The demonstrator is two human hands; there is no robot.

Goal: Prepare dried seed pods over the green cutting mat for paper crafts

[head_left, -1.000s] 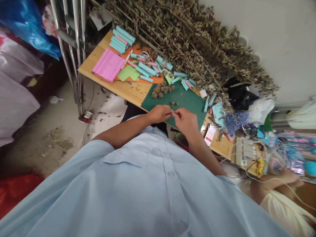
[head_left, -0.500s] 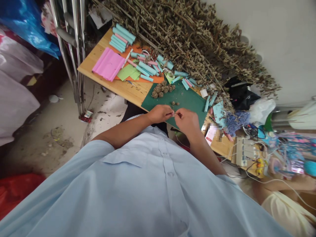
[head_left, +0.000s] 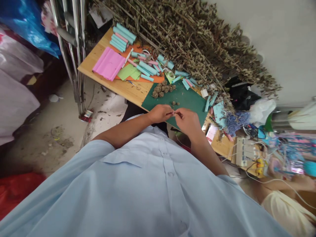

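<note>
My left hand [head_left: 161, 114] and my right hand [head_left: 187, 120] meet fingertip to fingertip over the near edge of a green mat [head_left: 184, 98]. Both are closed in a pinch, and what they hold is too small to make out. Just beyond the fingertips lie a few small brown balls [head_left: 173, 103]. A larger heap of brown clumps [head_left: 161, 89] rests farther back on the mat, to the left.
Dried plant stalks [head_left: 187, 36] cover the table's back. Blue and pink paper rolls [head_left: 146, 67], a pink sheet [head_left: 108, 63] and a phone [head_left: 210, 133] lie around the mat. Crutches [head_left: 74, 52] stand left. Another person's arm [head_left: 283, 184] shows at right.
Hardly anything differs. Both hands stay pinched together in the same place, with only a very slight shift of my right hand and the view.
</note>
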